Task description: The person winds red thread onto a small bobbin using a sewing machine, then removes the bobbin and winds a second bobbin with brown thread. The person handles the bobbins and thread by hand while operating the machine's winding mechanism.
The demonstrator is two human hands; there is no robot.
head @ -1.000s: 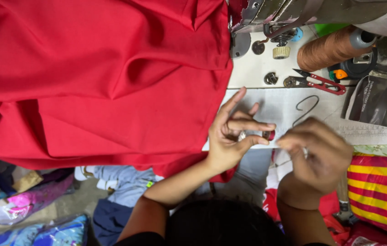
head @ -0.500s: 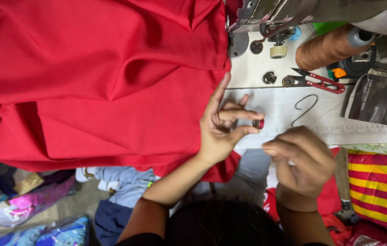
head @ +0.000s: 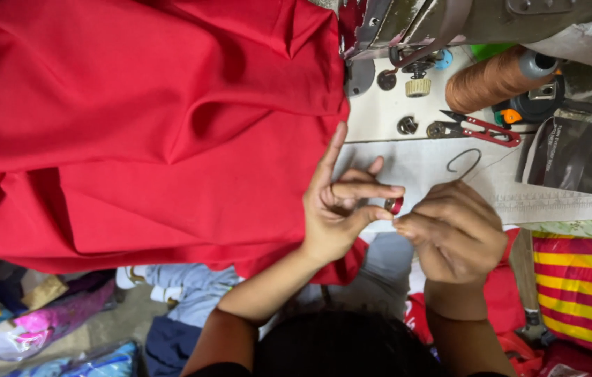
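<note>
Closest to the camera, the two hands meet over the front edge of the sewing table. The left hand pinches a small red bobbin between thumb and forefinger, its other fingers spread and one stretched up along the hem of the red cloth. The right hand is curled closed just beside the bobbin, fingertips drawn together as if nipping a thread end, though the thread itself is too fine to make out. The bobbin sits between the two hands, held clear of the tabletop, so it looks like the threading or winding work is mid-way: the bobbin is in hand and not seated anywhere. Just beyond the fingers lies a bent wire hook, then red-handled snips and a couple of metal knobs. Farther back stands a big spool of brown thread, lying on its side beside the sewing machine. The cloth is bunched to the left, untouched by the needle area as far as can be seen.
</note>
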